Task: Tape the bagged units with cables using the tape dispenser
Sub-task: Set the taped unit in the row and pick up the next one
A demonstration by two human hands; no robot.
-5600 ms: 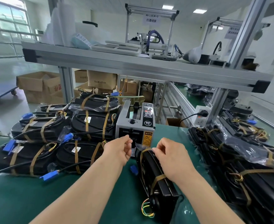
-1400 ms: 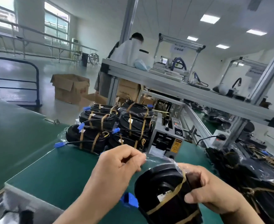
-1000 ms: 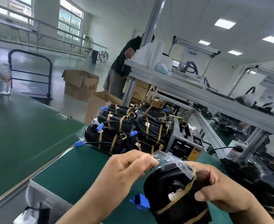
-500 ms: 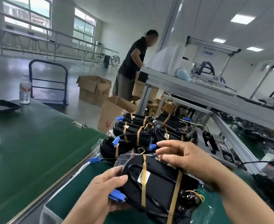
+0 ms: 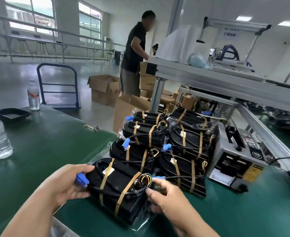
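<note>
A black bagged unit with its cable, blue plug and two brown tape bands lies on the green table at the front of a stack of taped units. My left hand grips its left end by the blue plug. My right hand holds its right side, fingers curled at the coloured wires. The grey tape dispenser stands to the right of the stack, apart from both hands.
Two water bottles and a black tray stand on the left table. A person in a dark shirt works behind by cardboard boxes. An aluminium shelf overhangs the dispenser. More bagged units lie at far right.
I turned left with the taped unit and lowered it onto the table in front of the stack. My right hand slid from its top to its right side.
</note>
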